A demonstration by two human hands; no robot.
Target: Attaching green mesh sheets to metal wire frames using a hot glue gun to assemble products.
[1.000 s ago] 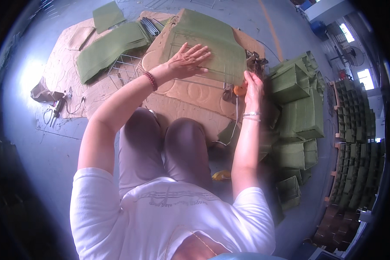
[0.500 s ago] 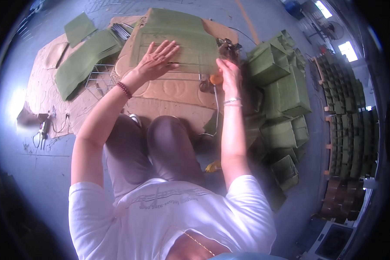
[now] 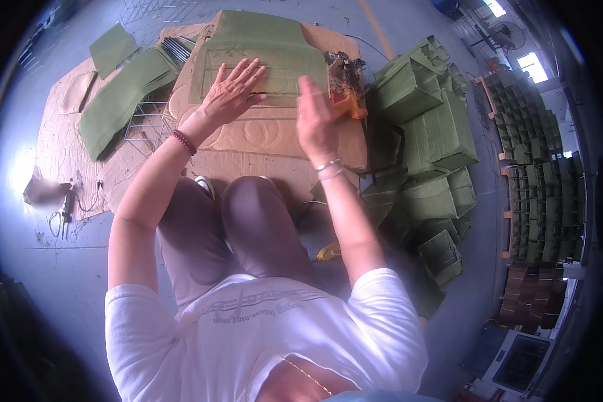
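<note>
A green sheet (image 3: 268, 47) with a thin wire frame showing through it lies on the cardboard in front of me. My left hand (image 3: 231, 94) rests flat on its near left part, fingers spread. At the sheet's near right edge is my right hand (image 3: 316, 119), fingers stretched out and slightly blurred, nothing visible in it. An orange glue gun (image 3: 348, 107) lies just right of that hand, beside a dark, crusted lump (image 3: 344, 70). Bare cardboard (image 3: 261, 137) shows between the sheet and my knees.
Left of the sheet lie a stack of green sheets (image 3: 124, 100) and wire frames (image 3: 147, 124). Green open boxes (image 3: 442, 134) are piled on the right, with stacked boxes (image 3: 532, 201) on pallets beyond. A small tool with a cord (image 3: 65, 201) is at the far left.
My right hand has let go of the orange glue gun and moved left toward the sheet. The glue gun now lies by the dark lump. My left hand stays flat on the sheet.
</note>
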